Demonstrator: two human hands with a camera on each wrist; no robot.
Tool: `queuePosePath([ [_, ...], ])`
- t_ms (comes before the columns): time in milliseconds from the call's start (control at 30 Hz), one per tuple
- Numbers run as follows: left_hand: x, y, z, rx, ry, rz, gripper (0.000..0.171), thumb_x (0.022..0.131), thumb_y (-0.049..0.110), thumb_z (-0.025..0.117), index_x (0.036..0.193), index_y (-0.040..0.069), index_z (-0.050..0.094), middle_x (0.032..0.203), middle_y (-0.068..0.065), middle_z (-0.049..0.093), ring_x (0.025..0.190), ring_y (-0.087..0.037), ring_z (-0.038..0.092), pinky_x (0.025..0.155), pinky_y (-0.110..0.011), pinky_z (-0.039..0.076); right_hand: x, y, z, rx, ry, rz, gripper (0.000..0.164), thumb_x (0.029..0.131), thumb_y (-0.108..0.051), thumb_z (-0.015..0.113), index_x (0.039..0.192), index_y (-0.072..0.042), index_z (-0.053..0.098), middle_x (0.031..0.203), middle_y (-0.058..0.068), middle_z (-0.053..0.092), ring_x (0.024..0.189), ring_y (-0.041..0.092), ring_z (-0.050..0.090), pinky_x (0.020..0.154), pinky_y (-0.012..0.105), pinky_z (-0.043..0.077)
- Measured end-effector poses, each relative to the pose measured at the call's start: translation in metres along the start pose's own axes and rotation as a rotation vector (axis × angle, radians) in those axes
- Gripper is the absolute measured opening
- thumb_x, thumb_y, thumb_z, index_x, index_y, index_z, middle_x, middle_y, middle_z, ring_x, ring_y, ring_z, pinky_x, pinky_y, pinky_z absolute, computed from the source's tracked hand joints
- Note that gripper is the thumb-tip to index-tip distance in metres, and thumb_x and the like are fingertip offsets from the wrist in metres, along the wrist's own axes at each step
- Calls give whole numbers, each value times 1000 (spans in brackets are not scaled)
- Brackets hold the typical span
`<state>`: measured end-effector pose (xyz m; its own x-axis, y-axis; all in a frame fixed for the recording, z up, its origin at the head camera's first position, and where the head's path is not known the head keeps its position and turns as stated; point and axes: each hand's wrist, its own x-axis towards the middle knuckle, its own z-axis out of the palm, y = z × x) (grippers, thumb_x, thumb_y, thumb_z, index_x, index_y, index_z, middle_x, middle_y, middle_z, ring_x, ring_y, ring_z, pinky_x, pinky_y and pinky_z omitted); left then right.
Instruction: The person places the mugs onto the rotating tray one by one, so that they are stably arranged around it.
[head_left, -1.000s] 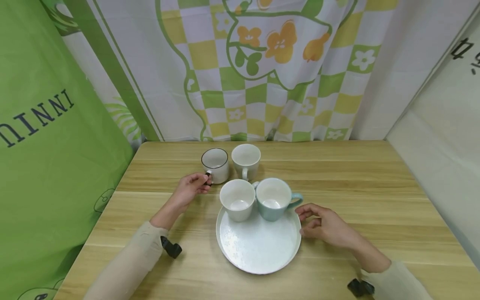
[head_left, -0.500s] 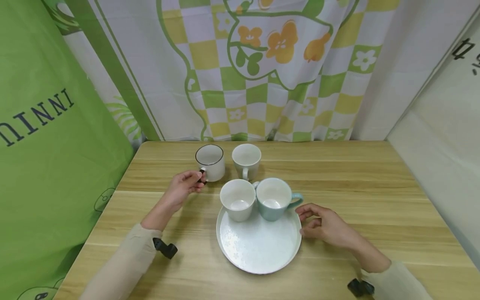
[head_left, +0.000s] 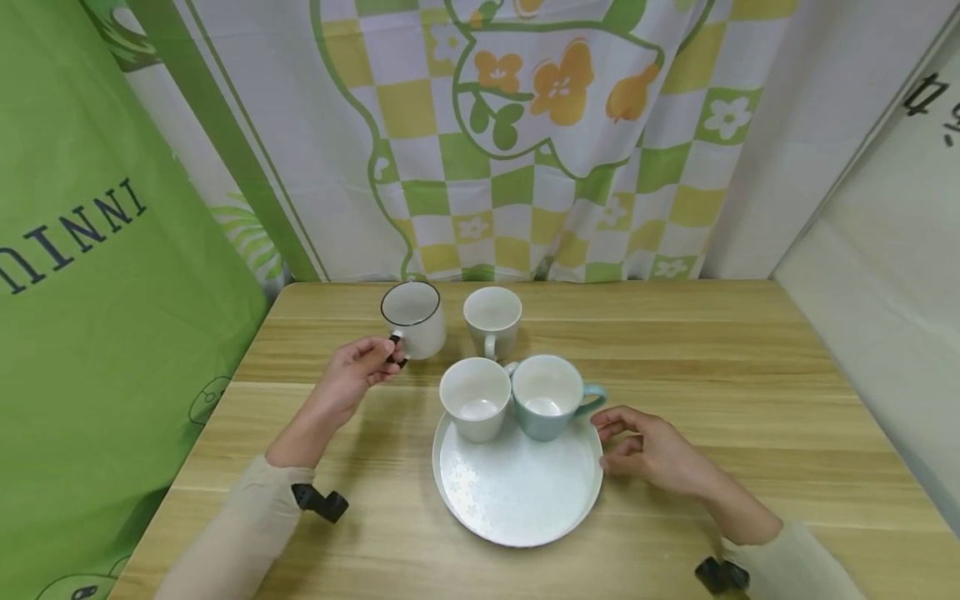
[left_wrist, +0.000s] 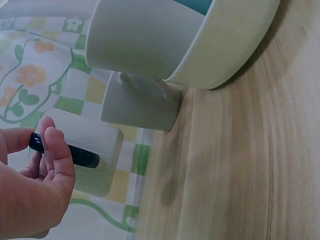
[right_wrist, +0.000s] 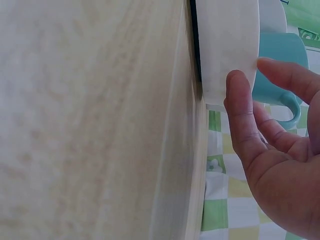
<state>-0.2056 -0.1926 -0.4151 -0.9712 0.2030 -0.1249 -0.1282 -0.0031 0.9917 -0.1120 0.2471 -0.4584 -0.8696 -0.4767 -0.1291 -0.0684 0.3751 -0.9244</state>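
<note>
My left hand [head_left: 341,383] pinches the black handle [left_wrist: 86,156] of a white mug [head_left: 423,335] with a dark rim. In the left wrist view this mug hangs clear of the tabletop. My right hand [head_left: 656,450] touches the right edge of a round white tray [head_left: 517,504], its fingers loosely bent. In the right wrist view the fingertips [right_wrist: 238,82] meet the tray's side wall [right_wrist: 227,40]. At the tray's far side stand a cream mug [head_left: 476,421] and a light blue mug [head_left: 543,423], side by side. Behind them is another pale mug [head_left: 493,321], its handle facing me.
The wooden table [head_left: 712,358] ends at a patterned curtain [head_left: 517,200] along the back. Green cloth [head_left: 112,333] hangs on the left and a white sheet [head_left: 885,250] on the right. The pale mug stands close to the right of the held mug.
My left hand has moved left and away from me with the dark-rimmed mug, widening its gap to the pale mug. The right hand, tray and other mugs look unchanged.
</note>
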Motion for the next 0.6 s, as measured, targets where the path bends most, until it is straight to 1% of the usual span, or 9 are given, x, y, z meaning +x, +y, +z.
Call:
queuePosePath([
  [267, -10, 13, 2, 1, -32, 22, 14, 103, 20, 56, 103, 7, 61, 98, 4, 69, 81, -4, 64, 76, -19, 55, 0, 0, 0, -6, 0, -11, 56, 89, -13, 76, 135, 2, 49, 123, 26, 58, 85, 18, 71, 73, 28, 59],
  [433, -20, 23, 8, 11, -42, 17, 14, 103, 20, 56, 103, 7, 61, 98, 3, 68, 80, -5, 63, 75, -19, 55, 0, 0, 0, -7, -1, -15, 55, 89, -13, 75, 135, 3, 49, 123, 26, 58, 85, 18, 71, 72, 28, 60],
  [600, -27, 30, 15, -11, -42, 18, 11, 103, 18, 56, 99, 10, 63, 96, 4, 69, 79, -5, 63, 74, -19, 55, 0, -2, 0, -10, -3, -10, 55, 89, -14, 75, 135, 2, 49, 122, 26, 58, 85, 18, 71, 72, 28, 59],
])
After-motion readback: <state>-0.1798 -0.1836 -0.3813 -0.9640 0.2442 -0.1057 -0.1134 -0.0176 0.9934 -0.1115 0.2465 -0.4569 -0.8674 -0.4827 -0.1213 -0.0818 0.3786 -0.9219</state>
